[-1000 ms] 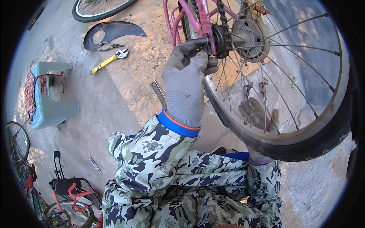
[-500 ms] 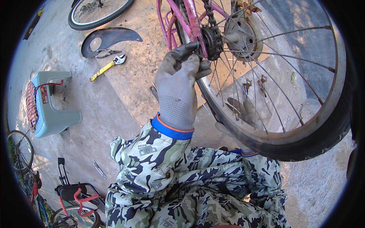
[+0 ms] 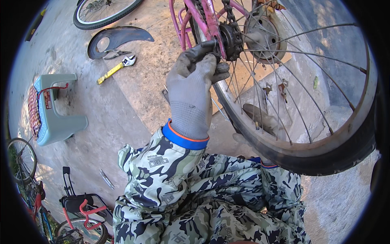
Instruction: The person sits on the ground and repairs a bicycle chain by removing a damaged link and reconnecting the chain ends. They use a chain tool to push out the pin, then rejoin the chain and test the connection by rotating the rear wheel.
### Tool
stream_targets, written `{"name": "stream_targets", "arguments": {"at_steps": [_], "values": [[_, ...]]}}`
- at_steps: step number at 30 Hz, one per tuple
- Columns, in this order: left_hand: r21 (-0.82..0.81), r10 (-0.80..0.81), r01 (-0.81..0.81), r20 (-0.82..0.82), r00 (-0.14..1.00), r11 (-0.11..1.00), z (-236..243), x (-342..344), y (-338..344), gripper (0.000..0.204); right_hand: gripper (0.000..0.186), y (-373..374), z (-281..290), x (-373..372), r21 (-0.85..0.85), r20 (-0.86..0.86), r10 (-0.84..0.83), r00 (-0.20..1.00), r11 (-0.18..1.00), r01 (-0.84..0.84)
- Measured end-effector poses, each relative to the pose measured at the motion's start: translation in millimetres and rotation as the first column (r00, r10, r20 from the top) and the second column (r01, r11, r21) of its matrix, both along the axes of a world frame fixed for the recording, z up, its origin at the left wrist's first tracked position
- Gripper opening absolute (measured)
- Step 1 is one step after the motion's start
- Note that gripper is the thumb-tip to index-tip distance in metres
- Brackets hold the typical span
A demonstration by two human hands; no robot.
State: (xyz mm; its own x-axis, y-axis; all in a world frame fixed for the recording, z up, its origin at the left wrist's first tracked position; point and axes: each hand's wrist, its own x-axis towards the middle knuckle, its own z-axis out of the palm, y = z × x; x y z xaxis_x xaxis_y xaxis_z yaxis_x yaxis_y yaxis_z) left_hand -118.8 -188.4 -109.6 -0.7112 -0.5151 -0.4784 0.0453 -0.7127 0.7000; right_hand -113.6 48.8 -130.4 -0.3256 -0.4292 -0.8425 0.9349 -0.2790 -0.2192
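The rear wheel of a pink-framed bicycle rises in front of me at the right. My left hand, in a grey glove with dark fingertips, is closed at the axle end beside the pink dropout; its fingers hide most of what they pinch. Next to them are the greasy sprocket and chain. My right hand, also gloved, shows through the spokes behind the wheel. Its fingers look stretched out, with part of the glove past the tyre's left side; whether it touches the rim is unclear.
A yellow-handled adjustable wrench, pliers and a dark curved guard lie to the left. Beyond stands a pale blue stool. Small metal parts lie behind the spokes. More bicycles are at lower left.
The wheel and frame have shifted slightly right and down in view. My left hand has stayed at the axle end, its fingers still bent; my right hand remains behind the spokes.
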Motion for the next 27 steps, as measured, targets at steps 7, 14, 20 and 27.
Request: {"name": "stream_targets", "arguments": {"at_steps": [7, 14, 20, 27], "values": [[-0.055, 0.01, -0.008, 0.036, 0.999, 0.998, 2.2, -0.5, 1.5, 0.031, 0.077, 2.6, 0.7, 0.9, -0.007, -0.033, 0.03, 0.999, 1.0, -0.03], [-0.088, -0.024, 0.025, 0.008, 1.0, 0.996, -4.4, -0.9, -2.9, 0.033, 0.077, 10.6, 2.2, 0.9, -0.012, -0.114, 0.088, 0.99, 0.996, -0.09], [-0.195, -0.027, 0.04, 0.067, 0.997, 0.98, -7.8, -0.4, -3.1, 0.031, 0.078, 28.4, -0.6, -5.5, 0.031, -0.369, 0.27, 0.889, 0.96, -0.279], [-0.204, -0.012, 0.032, 0.1, 0.995, 0.978, -5.2, -1.2, -2.6, 0.03, 0.085, 19.7, 27.4, 0.7, 0.222, -0.712, -0.02, 0.702, 0.942, 0.251]]}}
